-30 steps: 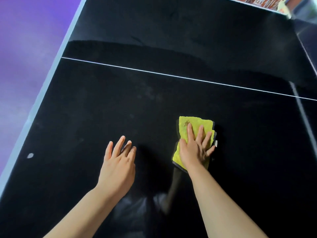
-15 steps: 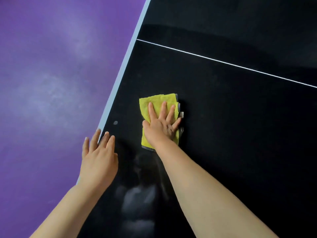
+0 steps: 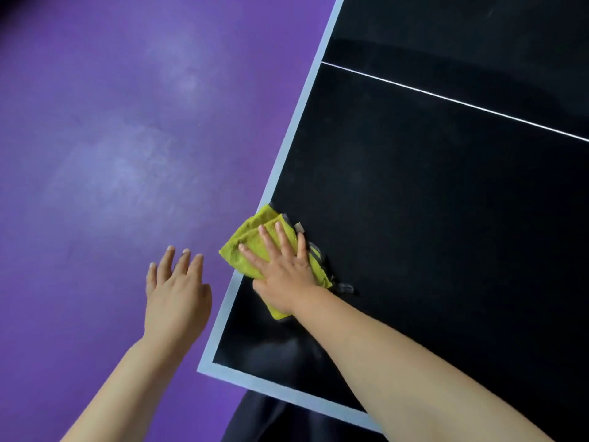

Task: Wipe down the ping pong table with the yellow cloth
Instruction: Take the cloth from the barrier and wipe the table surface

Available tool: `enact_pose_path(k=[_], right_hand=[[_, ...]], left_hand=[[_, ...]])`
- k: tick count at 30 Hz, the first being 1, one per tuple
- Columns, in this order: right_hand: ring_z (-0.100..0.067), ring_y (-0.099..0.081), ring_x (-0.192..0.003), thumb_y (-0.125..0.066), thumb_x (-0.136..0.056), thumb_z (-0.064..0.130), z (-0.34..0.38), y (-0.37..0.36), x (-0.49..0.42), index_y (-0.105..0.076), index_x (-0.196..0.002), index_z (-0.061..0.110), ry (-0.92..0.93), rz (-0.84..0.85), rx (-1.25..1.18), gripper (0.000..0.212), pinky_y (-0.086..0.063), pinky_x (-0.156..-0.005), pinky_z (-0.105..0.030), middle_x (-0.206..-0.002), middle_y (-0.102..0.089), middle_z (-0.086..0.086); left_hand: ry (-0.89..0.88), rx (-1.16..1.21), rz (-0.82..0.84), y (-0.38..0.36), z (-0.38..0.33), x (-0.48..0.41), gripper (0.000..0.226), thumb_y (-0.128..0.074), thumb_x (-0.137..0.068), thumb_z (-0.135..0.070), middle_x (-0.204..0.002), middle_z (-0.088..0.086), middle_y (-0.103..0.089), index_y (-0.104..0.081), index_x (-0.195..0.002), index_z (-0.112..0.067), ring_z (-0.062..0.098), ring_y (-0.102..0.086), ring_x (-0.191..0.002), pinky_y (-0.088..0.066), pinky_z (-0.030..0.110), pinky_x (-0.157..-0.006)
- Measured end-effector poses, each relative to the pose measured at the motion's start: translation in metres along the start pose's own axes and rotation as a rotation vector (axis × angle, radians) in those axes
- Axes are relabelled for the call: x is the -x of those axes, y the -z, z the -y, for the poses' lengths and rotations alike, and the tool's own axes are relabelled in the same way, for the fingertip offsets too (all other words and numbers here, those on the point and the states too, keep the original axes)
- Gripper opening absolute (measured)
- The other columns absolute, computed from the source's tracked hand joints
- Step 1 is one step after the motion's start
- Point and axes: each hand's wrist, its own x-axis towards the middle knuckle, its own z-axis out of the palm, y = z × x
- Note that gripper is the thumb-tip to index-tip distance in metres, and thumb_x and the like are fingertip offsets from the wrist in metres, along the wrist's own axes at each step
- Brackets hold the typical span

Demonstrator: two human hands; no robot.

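Note:
The black ping pong table has a pale border and a thin white centre line. A folded yellow cloth with grey trim lies at the table's left edge, its far corner hanging over the border. My right hand presses flat on the cloth with straight, spread fingers. My left hand hovers in the air off the table's left side, over the floor, fingers straight and holding nothing.
A purple floor fills the left half of the view. The table's near left corner is close to my body, with dark clothing below it.
My right hand has slid the cloth leftward across the table to its left edge. My left hand has moved from the table top to beyond the edge, over the floor.

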Motion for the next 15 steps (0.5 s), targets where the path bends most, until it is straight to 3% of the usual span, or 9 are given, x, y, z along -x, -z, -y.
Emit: enact_pose_path(k=[3,7,10,12,15], right_hand=[[-0.032,0.037,-0.140,-0.037,-0.096,0.042,0.022,-0.022,0.040,0.005,-0.152,0.046,0.071,0.032,0.008,0.070,0.019,-0.109,-0.063,-0.159,0.027,-0.003],[-0.031,0.035,-0.141,-0.039,-0.096,0.043,0.031,-0.049,0.087,0.000,-0.152,0.044,0.132,0.047,0.019,0.068,0.019,-0.110,-0.062,-0.160,0.024,-0.002],[-0.029,0.033,-0.142,-0.040,-0.096,0.042,0.030,-0.068,0.120,-0.005,-0.153,0.042,0.136,0.030,-0.016,0.067,0.018,-0.111,-0.062,-0.161,0.021,-0.002],[-0.029,0.032,-0.143,-0.040,-0.097,0.043,0.026,-0.079,0.140,-0.004,-0.154,0.041,0.124,0.031,-0.026,0.067,0.018,-0.111,-0.062,-0.161,0.021,-0.002],[-0.027,0.033,-0.142,-0.043,-0.096,0.044,0.013,-0.097,0.172,-0.005,-0.154,0.040,0.104,0.011,-0.050,0.070,0.018,-0.112,-0.061,-0.161,0.022,-0.001]], left_hand=[[-0.056,-0.003,0.070,-0.007,0.003,0.023,0.053,-0.065,-0.081,-0.011,-0.140,0.016,-0.047,-0.052,-0.132,-0.009,0.036,-0.026,-0.138,-0.020,0.050,-0.110],[-0.257,0.061,0.099,-0.021,-0.003,0.051,0.037,-0.074,-0.069,-0.005,-0.115,0.008,-0.067,-0.072,-0.105,-0.012,0.036,-0.055,-0.117,-0.050,0.048,-0.089],[-0.408,0.059,0.053,-0.030,-0.014,0.072,0.017,-0.077,-0.067,-0.018,-0.097,0.000,-0.072,-0.076,-0.084,-0.018,0.034,-0.064,-0.100,-0.056,0.041,-0.076],[-0.459,0.029,0.064,-0.037,-0.024,0.087,0.030,-0.091,-0.052,-0.015,-0.093,0.002,-0.072,-0.077,-0.079,-0.016,0.035,-0.064,-0.097,-0.057,0.041,-0.071],[-0.518,-0.003,0.101,-0.044,-0.047,0.107,0.038,-0.094,-0.040,-0.015,-0.096,0.004,-0.071,-0.077,-0.074,-0.019,0.036,-0.061,-0.104,-0.056,0.045,-0.071]])
